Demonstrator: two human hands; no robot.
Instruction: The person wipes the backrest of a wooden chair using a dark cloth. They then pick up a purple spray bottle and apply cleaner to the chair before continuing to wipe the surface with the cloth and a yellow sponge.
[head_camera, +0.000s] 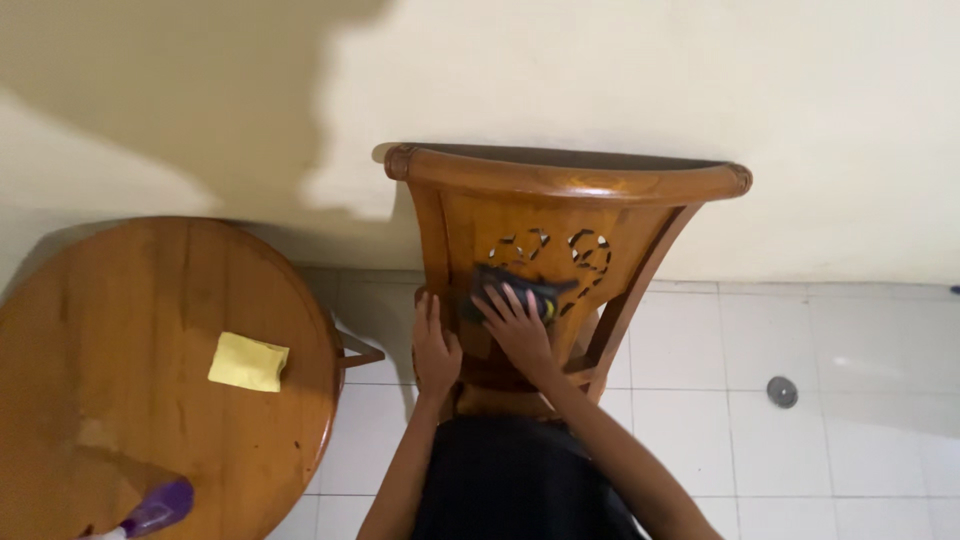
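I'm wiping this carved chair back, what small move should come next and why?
Probably slide the dark cloth up over the carved cutouts: the right hand presses it just below them, while the left hand steadies the chair.

Looking down through the head camera, I see both forearms bare from elbow to wrist, with no sleeve, watch or bracelet on either. The left hand (436, 350) and the right hand (519, 325) wear no gloves and no rings that I can make out. Below the hands, nearer me than the wooden chair (560, 215), a plain black garment (520, 480) covers my lap, unmarked and without visible seams.
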